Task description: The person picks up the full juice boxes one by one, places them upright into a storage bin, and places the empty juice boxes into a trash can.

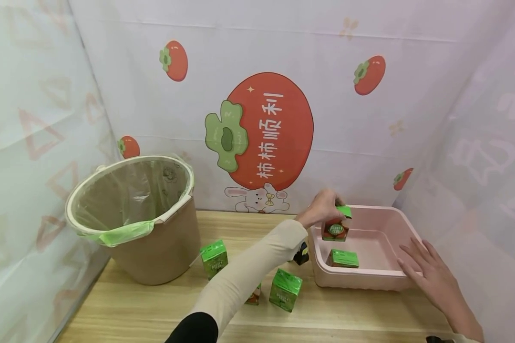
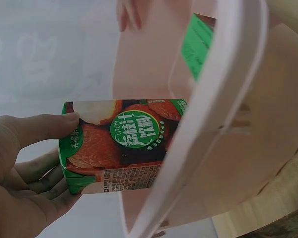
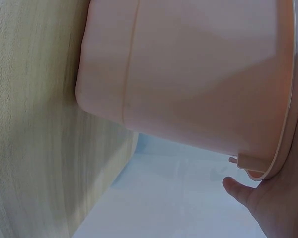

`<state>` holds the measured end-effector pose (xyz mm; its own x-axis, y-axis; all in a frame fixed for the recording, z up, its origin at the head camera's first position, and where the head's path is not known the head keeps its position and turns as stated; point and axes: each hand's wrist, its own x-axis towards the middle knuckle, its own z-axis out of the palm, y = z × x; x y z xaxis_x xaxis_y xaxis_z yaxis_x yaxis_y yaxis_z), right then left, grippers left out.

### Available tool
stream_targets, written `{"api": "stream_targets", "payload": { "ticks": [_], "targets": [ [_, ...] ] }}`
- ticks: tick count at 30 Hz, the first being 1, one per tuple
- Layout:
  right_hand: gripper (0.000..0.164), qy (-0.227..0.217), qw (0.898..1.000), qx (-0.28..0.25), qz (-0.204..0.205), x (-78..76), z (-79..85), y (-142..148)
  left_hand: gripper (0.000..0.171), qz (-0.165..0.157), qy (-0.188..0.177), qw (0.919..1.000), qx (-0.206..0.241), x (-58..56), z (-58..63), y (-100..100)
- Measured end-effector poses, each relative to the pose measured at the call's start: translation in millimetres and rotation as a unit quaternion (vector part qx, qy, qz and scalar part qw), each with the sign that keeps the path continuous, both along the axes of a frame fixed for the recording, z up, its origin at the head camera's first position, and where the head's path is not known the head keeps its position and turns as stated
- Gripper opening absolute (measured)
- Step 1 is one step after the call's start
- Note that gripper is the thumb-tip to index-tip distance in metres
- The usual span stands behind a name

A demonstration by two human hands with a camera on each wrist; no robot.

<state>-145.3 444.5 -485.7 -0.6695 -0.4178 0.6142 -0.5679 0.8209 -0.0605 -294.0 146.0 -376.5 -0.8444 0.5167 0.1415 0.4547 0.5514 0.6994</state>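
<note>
My left hand (image 1: 324,208) grips a litchi juice carton (image 2: 124,144) with a green top, thumb on one side and fingers on the other. It holds the carton upright over the left part of a pink plastic tub (image 1: 386,273), above the tub's floor. Inside the tub lies another green-topped carton (image 1: 344,258), close to the front wall. At the tub's right end, my right hand (image 1: 433,276) rests along the rim with its fingers spread and extended. In the right wrist view, the thumb (image 3: 238,191) shows just outside the tub's rim.
Several green-topped cartons stand on the wooden table, among them one (image 1: 213,257) by the waste bin and one (image 1: 285,289) left of the tub. Another carton (image 1: 254,296) is partly hidden by my left sleeve. The brown waste bin (image 1: 167,252), lined with a bag, stands at left.
</note>
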Motion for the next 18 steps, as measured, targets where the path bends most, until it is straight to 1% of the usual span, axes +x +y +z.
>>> {"api": "stream_targets", "payload": {
  "ticks": [2, 5, 6, 7, 8, 10, 11, 13, 14, 15, 17, 18],
  "targets": [
    [0.061, -0.024, 0.999, -0.012, -0.02, 1.8, -0.2, 0, 0.024, 0.013, -0.003, 0.9999, -0.008, 0.8, -6.0, 3],
    [0.045, -0.051, 0.997, -0.021, -0.045, 3.9, -0.7, -1, 0.025, 0.035, -0.004, 0.999, -0.029, 1.6, -14.2, 7],
    [0.042, -0.058, 0.997, -0.024, -0.053, 4.2, -0.9, -1, 0.026, 0.04, -0.002, 0.9986, -0.036, 1.6, -16.6, 8],
    [0.043, -0.064, 0.996, -0.032, -0.06, 4.5, -0.9, -1, 0.026, 0.044, -0.002, 0.9981, -0.042, 1.7, -18.8, 10],
    [0.042, -0.055, 0.997, -0.025, -0.054, 4.2, -1.3, 0, 0.026, 0.05, -0.002, 0.9976, -0.049, 1.7, -20.9, 11],
    [0.048, -0.044, 0.998, -0.022, -0.045, 3.5, -1.7, 0, 0.026, 0.051, -0.002, 0.9972, -0.054, 1.6, -24.3, 15],
    [0.047, -0.028, 0.999, -0.007, -0.033, 3.1, -1.7, 1, 0.026, 0.049, -0.005, 0.9975, -0.052, 1.7, -25.9, 17],
    [0.054, -0.035, 0.999, -0.011, -0.033, 3.9, -1.8, 1, 0.026, 0.047, -0.014, 0.9979, -0.041, 2.2, -28.8, 20],
    [0.052, -0.032, 0.999, -0.007, -0.029, 4.1, -1.9, 1, 0.026, 0.046, -0.021, 0.9983, -0.029, 2.4, -30.5, 22],
    [0.055, -0.048, 0.998, -0.019, -0.038, 5.4, -2.1, 1, 0.022, 0.045, -0.028, 0.9984, -0.021, 2.6, -32.0, 23],
    [0.056, -0.064, 0.996, -0.033, -0.048, 7.4, -2.6, 0, 0.012, 0.047, -0.047, 0.9978, -0.003, 2.9, -35.4, 25],
    [0.061, -0.073, 0.995, -0.048, -0.057, 8.1, -3.0, -1, 0.008, 0.047, -0.054, 0.9974, -0.002, 2.8, -37.4, 26]
  ]
}}
